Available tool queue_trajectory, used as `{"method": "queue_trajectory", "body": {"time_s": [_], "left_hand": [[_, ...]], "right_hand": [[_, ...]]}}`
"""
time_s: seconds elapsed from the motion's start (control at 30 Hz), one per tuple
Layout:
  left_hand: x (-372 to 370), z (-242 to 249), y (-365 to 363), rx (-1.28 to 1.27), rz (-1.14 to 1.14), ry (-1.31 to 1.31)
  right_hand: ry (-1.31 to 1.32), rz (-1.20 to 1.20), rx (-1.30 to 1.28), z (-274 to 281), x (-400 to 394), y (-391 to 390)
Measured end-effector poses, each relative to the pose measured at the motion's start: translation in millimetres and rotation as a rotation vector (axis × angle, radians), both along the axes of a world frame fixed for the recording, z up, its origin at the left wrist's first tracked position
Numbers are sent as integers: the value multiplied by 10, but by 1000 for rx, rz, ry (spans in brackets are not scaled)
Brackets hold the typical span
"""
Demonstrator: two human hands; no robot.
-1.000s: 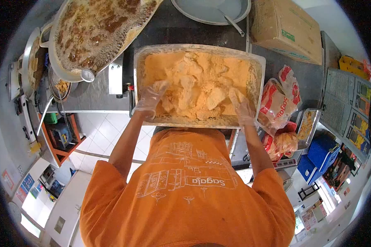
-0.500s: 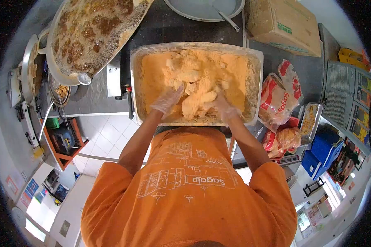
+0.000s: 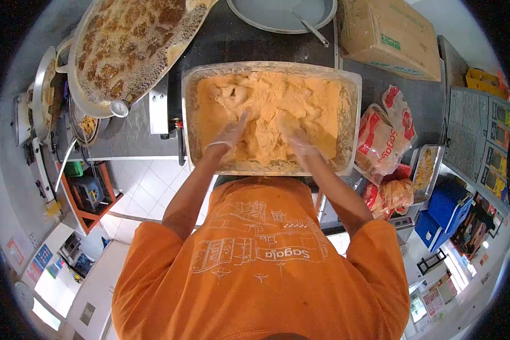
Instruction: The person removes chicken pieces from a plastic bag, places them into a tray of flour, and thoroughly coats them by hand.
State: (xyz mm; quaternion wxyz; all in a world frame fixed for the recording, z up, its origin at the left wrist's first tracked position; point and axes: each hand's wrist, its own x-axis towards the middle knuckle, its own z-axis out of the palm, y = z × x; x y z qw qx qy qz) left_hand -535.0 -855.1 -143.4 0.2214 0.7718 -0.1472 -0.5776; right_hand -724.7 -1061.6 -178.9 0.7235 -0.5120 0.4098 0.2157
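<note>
A rectangular metal tray [image 3: 356, 122] holds orange-tinted flour [image 3: 326, 96] with floured chunks in it that look like chicken pieces. My left hand [image 3: 231, 134], in a clear plastic glove, is low in the tray's left half. Its fingers are stretched out against the flour. My right hand [image 3: 293, 134], gloved too and dusted with flour, lies right of centre, its fingers extended into the coating and partly buried. One paler piece [image 3: 232, 95] shows beyond my left hand; the other pieces are mostly covered in flour.
A large pan of bubbling oil [image 3: 124, 51] with a dial thermometer [image 3: 119, 108] stands at left. A basin of cloudy liquid [image 3: 277, 14] with a metal-handled utensil [image 3: 314, 33] is behind the tray. At right are a cardboard box [image 3: 391, 39], printed plastic bags [image 3: 382, 141] and a small metal tray [image 3: 428, 170].
The heaped pieces between my hands have dropped and spread across the flour. My right hand has shifted slightly left. A paler piece now shows at the tray's upper left.
</note>
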Motion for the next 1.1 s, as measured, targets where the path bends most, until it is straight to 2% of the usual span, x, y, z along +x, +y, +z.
{"method": "queue_trajectory", "body": {"time_s": [0.07,0.13,0.17,0.23,0.27,0.33,0.37,0.43,0.47,0.5,0.57,0.67,0.73,0.8,0.83,0.9,0.97,1.0,1.03,1.1], "left_hand": [[-2,317,-167,20,-232,-107],[37,375,-209,85,-237,-124],[90,330,-221,141,-127,-87],[97,93,33,-89,-162,-446],[91,-239,406,-385,-308,-843],[156,-201,499,-439,-353,-1053],[239,212,288,-193,-251,-861],[338,369,178,88,-336,-740],[416,224,173,132,-524,-814],[471,82,164,176,-713,-884],[481,-179,51,132,-439,-772],[407,-462,-296,61,-46,-596],[269,-425,-420,6,121,-465],[186,5,-520,-77,268,-281],[174,168,-555,-120,384,-165],[177,286,-521,-214,774,201],[240,245,-326,-123,560,190],[303,206,-217,-82,448,182],[363,111,-89,-91,379,59],[452,-286,294,-104,243,-188]], "right_hand": [[-47,-27,32,134,321,167],[-119,6,-14,366,471,190],[-159,32,-59,492,487,180],[-302,167,-302,747,437,86],[-356,232,-438,872,398,7],[-510,379,-651,1063,360,-238],[-591,426,-731,1157,328,-373],[-242,260,-568,1207,334,-630],[-80,166,-514,1142,328,-754],[68,77,-513,821,304,-874],[235,59,-552,664,487,-876],[298,208,-630,525,876,-587],[302,201,-518,424,969,-461],[289,226,-389,393,971,-474],[278,301,-378,440,920,-530],[120,760,-793,324,598,-570],[-168,607,-711,198,371,-626],[-348,216,-423,137,298,-661],[-512,-173,-124,133,254,-712],[-254,88,-455,241,189,-881]]}}
